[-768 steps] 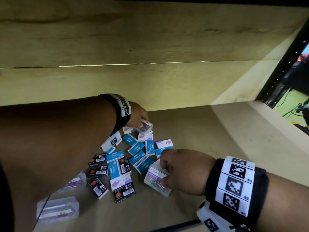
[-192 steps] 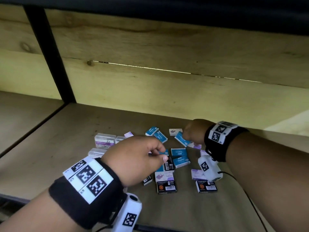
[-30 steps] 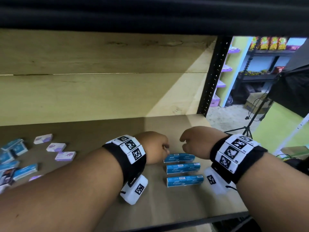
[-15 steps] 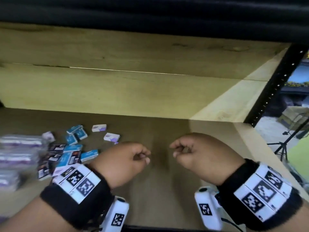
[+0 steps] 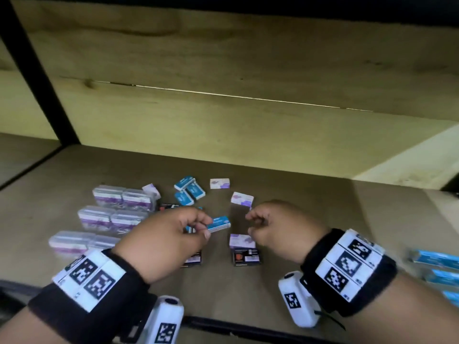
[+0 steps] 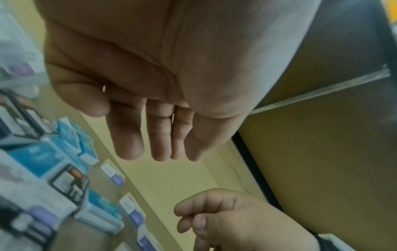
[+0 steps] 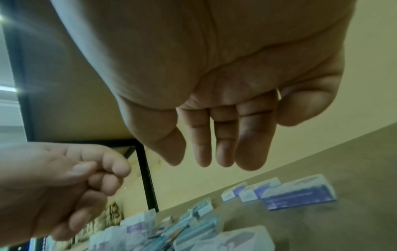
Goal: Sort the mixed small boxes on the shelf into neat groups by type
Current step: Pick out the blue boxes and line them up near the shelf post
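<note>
Fingers [image 5: 196,217] hover loosely curled above boxes [image 5: 219,223] on wooden shelf [image 5: 335,207].

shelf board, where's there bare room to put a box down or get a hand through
Bare: the shelf board on the right, between the right hand and the blue row at the edge; also the strip along the back wall. Crowded: centre-left, where clear cases, blue boxes and black boxes lie close together.
</note>
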